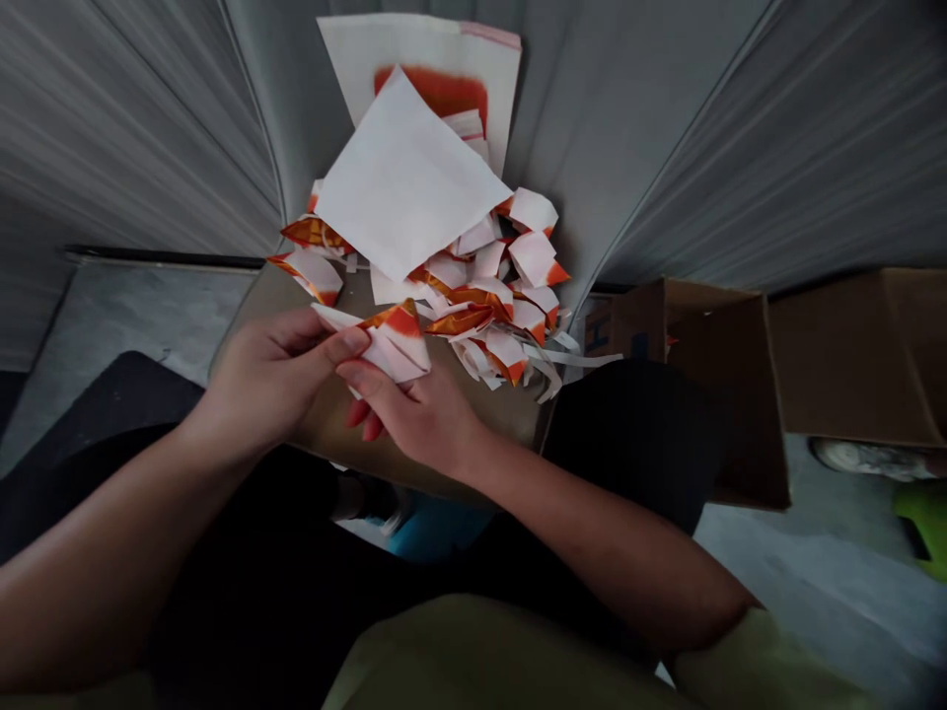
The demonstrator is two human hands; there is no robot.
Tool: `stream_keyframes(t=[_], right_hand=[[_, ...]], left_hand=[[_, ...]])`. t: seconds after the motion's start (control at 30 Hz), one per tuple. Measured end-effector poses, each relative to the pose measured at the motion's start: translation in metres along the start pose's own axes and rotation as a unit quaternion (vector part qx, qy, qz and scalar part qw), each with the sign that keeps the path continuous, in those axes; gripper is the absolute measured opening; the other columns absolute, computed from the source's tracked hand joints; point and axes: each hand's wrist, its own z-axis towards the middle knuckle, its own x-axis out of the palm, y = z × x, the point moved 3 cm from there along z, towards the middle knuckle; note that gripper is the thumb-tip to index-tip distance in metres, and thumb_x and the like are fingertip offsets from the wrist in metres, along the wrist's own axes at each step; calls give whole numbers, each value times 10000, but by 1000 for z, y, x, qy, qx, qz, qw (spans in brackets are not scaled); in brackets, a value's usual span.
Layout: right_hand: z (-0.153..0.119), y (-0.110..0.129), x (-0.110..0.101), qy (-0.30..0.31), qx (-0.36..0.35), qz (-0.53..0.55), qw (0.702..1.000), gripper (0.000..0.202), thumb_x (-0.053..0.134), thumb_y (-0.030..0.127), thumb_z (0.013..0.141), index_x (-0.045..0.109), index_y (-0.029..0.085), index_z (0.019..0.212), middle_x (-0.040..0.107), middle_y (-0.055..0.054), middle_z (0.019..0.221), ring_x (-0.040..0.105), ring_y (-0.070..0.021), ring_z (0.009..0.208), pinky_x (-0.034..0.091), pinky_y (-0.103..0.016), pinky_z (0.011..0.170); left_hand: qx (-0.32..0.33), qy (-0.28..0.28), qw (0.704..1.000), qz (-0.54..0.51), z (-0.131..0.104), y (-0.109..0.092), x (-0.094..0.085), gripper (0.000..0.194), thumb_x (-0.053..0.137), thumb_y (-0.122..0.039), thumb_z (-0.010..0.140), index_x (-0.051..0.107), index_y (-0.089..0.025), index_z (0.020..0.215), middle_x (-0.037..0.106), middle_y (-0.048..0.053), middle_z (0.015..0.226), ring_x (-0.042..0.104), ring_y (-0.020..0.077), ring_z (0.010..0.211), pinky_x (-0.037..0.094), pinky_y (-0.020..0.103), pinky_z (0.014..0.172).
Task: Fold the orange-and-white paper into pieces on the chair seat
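A folded white paper piece with orange and gold edges (400,345) is pinched between both hands, low over the near part of the seat. My left hand (277,370) grips its left end with thumb and fingers. My right hand (414,409) holds its lower edge, the thumb on top and fingertips underneath. Just beyond lies a large white square sheet (406,182), one corner toward me. Around its right side and below it sit several folded white and orange pieces (533,258), with another folded piece (315,274) at its left.
A paper stack with an orange patch (344,54) lies at the far end of the grey surface. White paper strips (584,358) trail off its right side. Open cardboard boxes (729,380) stand on the floor at the right, near a green object (924,523).
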Motion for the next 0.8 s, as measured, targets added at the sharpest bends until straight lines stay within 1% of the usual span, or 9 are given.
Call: stream_keyframes(t=[0.1, 0.2, 0.3, 0.37, 0.43, 0.5, 0.57, 0.7, 0.8], right_hand=[[-13, -3, -5, 0, 31, 48, 998, 443, 588, 552, 970, 677, 220, 690, 639, 28, 620, 593, -96, 556, 488, -232, 592], [-37, 9, -15, 37, 66, 62, 995, 490, 638, 641, 904, 710, 209, 684, 634, 17, 600, 598, -107, 581, 486, -231, 584], [-65, 22, -28, 87, 94, 52, 990, 528, 639, 648, 900, 707, 201, 626, 627, 9, 554, 594, -109, 538, 472, -234, 550], [-76, 22, -38, 102, 98, 37, 989, 583, 601, 664, 913, 689, 198, 573, 620, 0, 520, 567, -106, 483, 444, -236, 501], [-79, 13, -48, 55, 103, -17, 993, 539, 623, 635, 908, 706, 198, 604, 641, -9, 534, 594, -120, 516, 462, -243, 520], [-75, 3, -56, -8, 81, -52, 995, 415, 698, 585, 870, 748, 200, 723, 723, -27, 652, 651, -136, 607, 508, -253, 581], [-69, -5, -59, -69, 55, -48, 995, 370, 740, 573, 837, 754, 207, 783, 756, -34, 726, 674, -147, 650, 542, -268, 616], [-60, -13, -63, -176, 22, -16, 984, 362, 752, 577, 830, 750, 218, 781, 746, -22, 728, 674, -154, 642, 558, -282, 606], [-57, -14, -65, -212, 12, -13, 977, 326, 750, 546, 845, 768, 221, 828, 747, -14, 744, 677, -154, 647, 563, -285, 611]], left_hand=[[-2, 43, 999, 3, -1, 2, 7, 282, 768, -487, 856, 739, -211, 804, 714, -13, 696, 606, 111, 558, 499, 226, 502], [-6, 75, 997, -14, -2, 1, 18, 304, 761, -495, 853, 731, -197, 802, 704, -1, 706, 599, 113, 581, 488, 224, 519], [9, 77, 997, -11, 0, -3, 28, 349, 771, -517, 818, 698, -193, 711, 661, 0, 638, 554, 117, 533, 429, 222, 465], [6, 73, 997, 9, 2, -4, 34, 339, 762, -500, 825, 692, -187, 713, 645, -2, 615, 547, 123, 531, 417, 223, 464], [18, 68, 997, 29, 2, -4, 39, 338, 741, -500, 845, 703, -182, 735, 656, -2, 633, 557, 125, 555, 425, 223, 487], [41, 75, 996, 32, 0, -4, 43, 354, 721, -521, 863, 727, -179, 773, 682, 4, 678, 582, 133, 596, 449, 229, 521], [56, 91, 994, 30, -4, -3, 47, 346, 704, -510, 883, 738, -179, 787, 689, 5, 698, 598, 139, 626, 473, 236, 553], [84, 102, 990, 44, -9, -3, 52, 286, 681, -385, 908, 707, -180, 711, 656, 2, 711, 603, 133, 670, 488, 237, 608], [89, 82, 992, 22, -10, -2, 55, 246, 679, -355, 905, 705, -182, 731, 661, 2, 734, 622, 137, 713, 505, 240, 649]])
